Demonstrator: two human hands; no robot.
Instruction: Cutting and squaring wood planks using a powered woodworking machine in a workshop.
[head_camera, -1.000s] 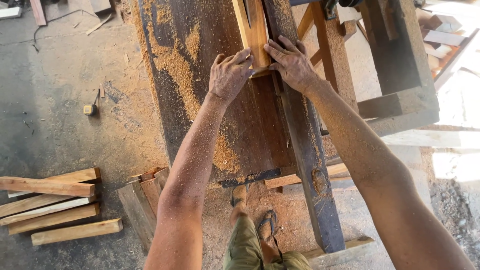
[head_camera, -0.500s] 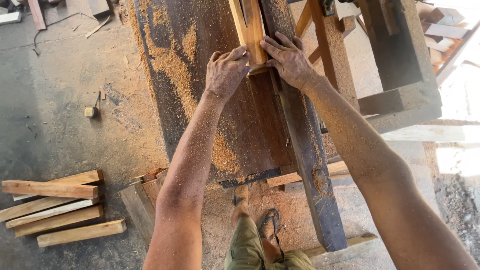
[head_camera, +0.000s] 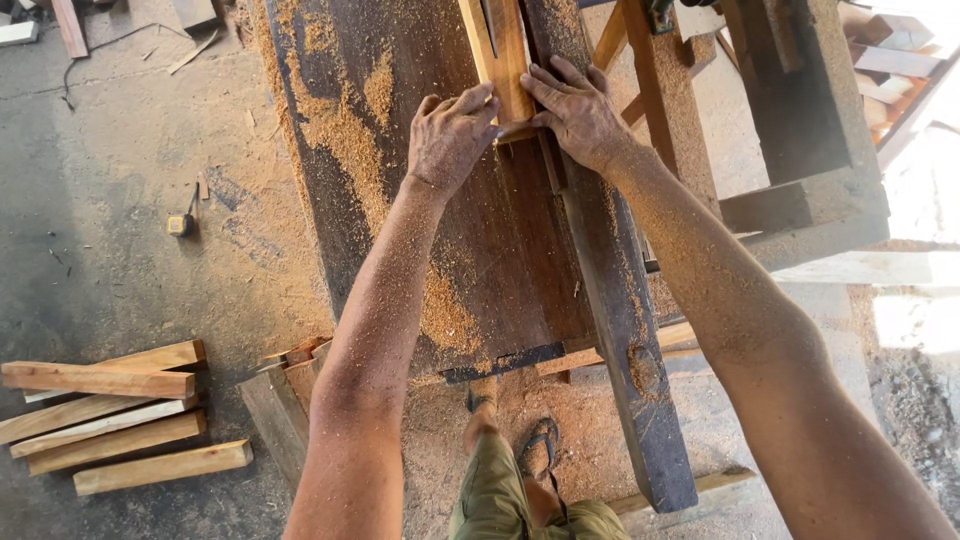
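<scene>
Far left on the concrete floor (head_camera: 120, 260) we see a pile of wooden slats (head_camera: 105, 415), approx 5, lying side by side w/ one across the top. Just above them sits a small yellow tape measure (head_camera: 180, 224), well apart from the table. Next, scrap boards (head_camera: 285, 385) lean at the near left corner of the sawdust-covered saw table (head_camera: 400, 200), a dark worn top w/ orange dust heaped along its left side.

Our left hand (head_camera: 452, 135) rests palm down on the table, fingers curled, fingertips pressing the near end of the light wood strip (head_camera: 500, 60); not wrapped around it. The strip lies lengthwise up the table middle, running out of view at top. Our right hand (head_camera: 580, 115) lies flat, fingers spread, touching the strip's right side & near end, palm over the dark fence rail (head_camera: 625, 330) that runs beside it. Both forearms carry sawdust.

Below, btw the arms, we see olive trousers (head_camera: 500, 495) & a sandalled foot (head_camera: 540, 450). Far right stands a wooden frame (head_camera: 800, 130), w/ more cut pieces (head_camera: 890, 45) stacked at the top right corner
</scene>
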